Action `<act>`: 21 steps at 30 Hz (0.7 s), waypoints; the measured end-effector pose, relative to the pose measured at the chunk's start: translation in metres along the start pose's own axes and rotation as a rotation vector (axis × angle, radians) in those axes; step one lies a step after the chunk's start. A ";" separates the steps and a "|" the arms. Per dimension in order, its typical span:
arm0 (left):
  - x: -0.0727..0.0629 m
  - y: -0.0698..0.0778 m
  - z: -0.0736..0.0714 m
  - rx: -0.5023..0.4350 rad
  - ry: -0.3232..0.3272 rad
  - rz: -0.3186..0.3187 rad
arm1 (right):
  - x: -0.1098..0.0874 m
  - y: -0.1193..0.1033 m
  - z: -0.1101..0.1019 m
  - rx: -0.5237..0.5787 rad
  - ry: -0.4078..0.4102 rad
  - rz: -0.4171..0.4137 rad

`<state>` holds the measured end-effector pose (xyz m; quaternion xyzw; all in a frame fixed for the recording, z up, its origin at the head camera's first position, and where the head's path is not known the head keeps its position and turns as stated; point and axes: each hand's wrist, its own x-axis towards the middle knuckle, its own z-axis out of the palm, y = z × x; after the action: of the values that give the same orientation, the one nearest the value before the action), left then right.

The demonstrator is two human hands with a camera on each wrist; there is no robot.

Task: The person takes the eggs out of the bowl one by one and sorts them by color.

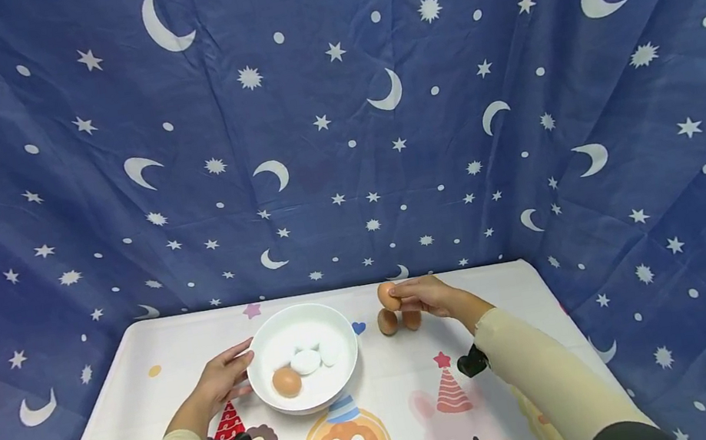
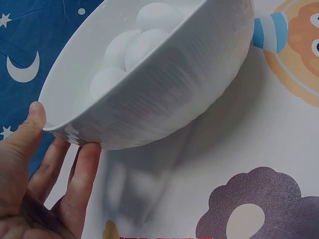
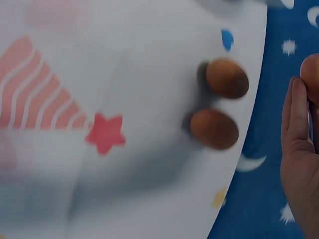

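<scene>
A white bowl [image 1: 265,336] stands on the left half of the table, with several white eggs [image 1: 305,362] and one brown egg [image 1: 287,382] inside. My left hand [image 1: 220,378] grips its left side, the thumb at the rim and fingers against the outer wall, as the left wrist view shows. Toward the back right, my right hand [image 1: 427,295] pinches another brown egg [image 1: 388,296] between thumb and fingers, above the table. Beneath it lie two more brown eggs, a left one [image 1: 387,322] and a right one [image 1: 412,320] partly covered by the hand in the head view.
A white tablecloth [image 1: 387,421] printed with party animals covers the table. Behind its far edge hangs a dark blue curtain [image 1: 332,177] with moons and stars, which also closes in both sides.
</scene>
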<state>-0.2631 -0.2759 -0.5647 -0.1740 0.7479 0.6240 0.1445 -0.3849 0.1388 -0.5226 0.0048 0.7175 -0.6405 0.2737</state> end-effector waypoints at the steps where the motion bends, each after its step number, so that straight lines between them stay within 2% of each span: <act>1: 0.000 0.000 0.000 0.000 0.000 -0.002 | 0.000 0.001 -0.005 0.012 0.019 0.011; 5: 0.000 0.001 0.000 0.002 -0.002 -0.004 | -0.002 0.005 -0.025 0.037 0.083 0.038; 13: 0.001 0.002 0.000 -0.004 0.007 -0.002 | -0.005 0.019 -0.057 0.056 0.163 0.024; 21: 0.001 -0.002 0.000 -0.001 0.017 -0.012 | -0.001 0.048 -0.071 0.029 0.265 0.049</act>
<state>-0.2631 -0.2759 -0.5672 -0.1839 0.7477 0.6222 0.1416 -0.3946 0.2136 -0.5643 0.1107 0.7379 -0.6376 0.1918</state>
